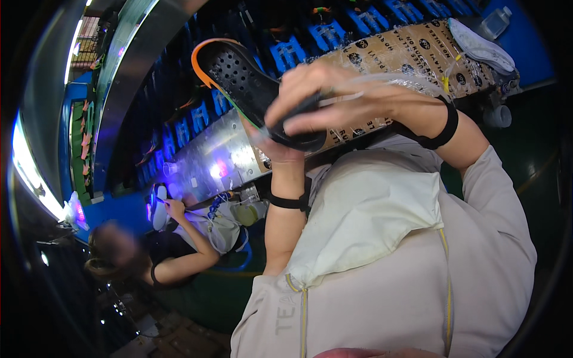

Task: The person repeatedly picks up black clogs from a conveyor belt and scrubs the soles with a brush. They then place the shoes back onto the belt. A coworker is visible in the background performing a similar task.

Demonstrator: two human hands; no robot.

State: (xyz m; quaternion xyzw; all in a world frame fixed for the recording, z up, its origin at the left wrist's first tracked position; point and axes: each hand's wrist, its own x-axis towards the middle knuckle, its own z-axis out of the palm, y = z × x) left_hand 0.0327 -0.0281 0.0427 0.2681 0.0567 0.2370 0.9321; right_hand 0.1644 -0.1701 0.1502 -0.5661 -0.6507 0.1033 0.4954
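A black perforated shoe sole (242, 77) with an orange rim is held up in front of me, tilted. My left hand (271, 149) supports it from below at its near end. My right hand (334, 98) closes over the same end from above, fingers wrapped across the sole. A thin clear strip (382, 80) runs along under those fingers; I cannot tell what it is. Both wrists carry black bands. A cream apron (364, 221) covers my chest below the hands.
A metal work surface (209, 158) with purple lights sits behind the sole, beside a board wrapped in brown printed tape (412, 51). Blue fixtures (286, 51) line a conveyor. A white sole (480, 45) and plastic bottle (495, 22) lie top right. A seated co-worker (173, 250) handles another white sole (159, 206).
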